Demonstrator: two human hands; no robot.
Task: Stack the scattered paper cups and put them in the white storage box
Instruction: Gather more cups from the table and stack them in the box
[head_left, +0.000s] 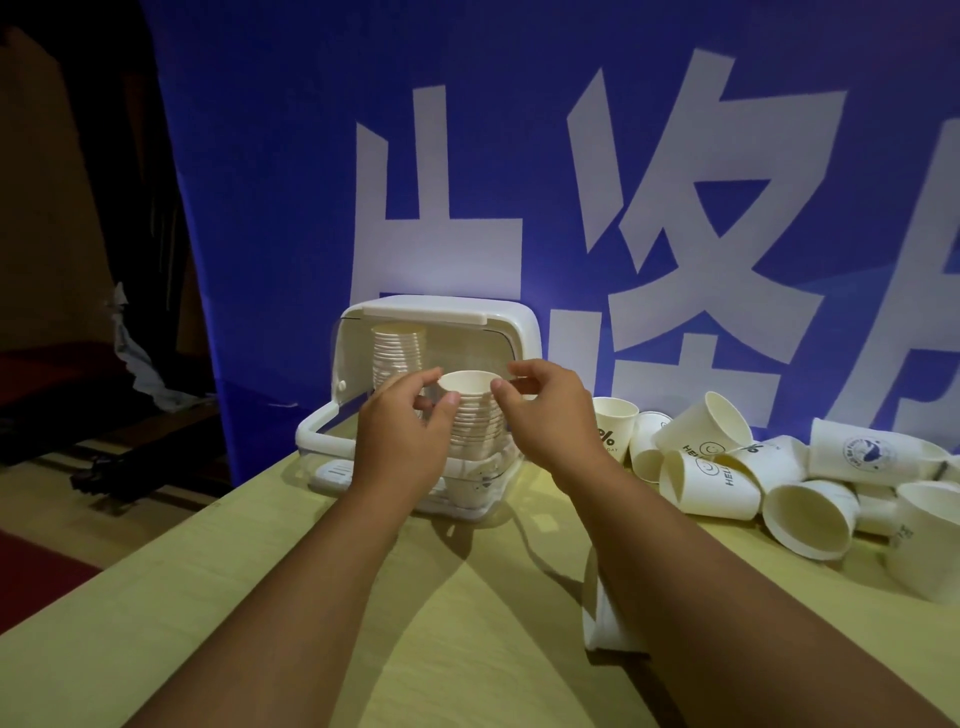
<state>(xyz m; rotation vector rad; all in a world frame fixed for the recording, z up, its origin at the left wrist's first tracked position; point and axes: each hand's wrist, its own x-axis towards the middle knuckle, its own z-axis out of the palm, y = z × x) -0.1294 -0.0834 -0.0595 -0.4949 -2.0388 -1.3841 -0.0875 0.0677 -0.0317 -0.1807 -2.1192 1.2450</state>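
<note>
- White paper cups made up the stack (475, 421) we held upright at the open front of the white storage box (441, 307), beside another stack (397, 353) inside it.
- Our left hand (402, 436) and right hand (553, 415) pinched its top rim from either side, fingers curled.
- Loose cups (727, 467) lay to the right on the table (234, 597).

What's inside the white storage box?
A tall cup stack stands at the back left; left hand and right hand hold a second stack in front. They hide the box floor.
</note>
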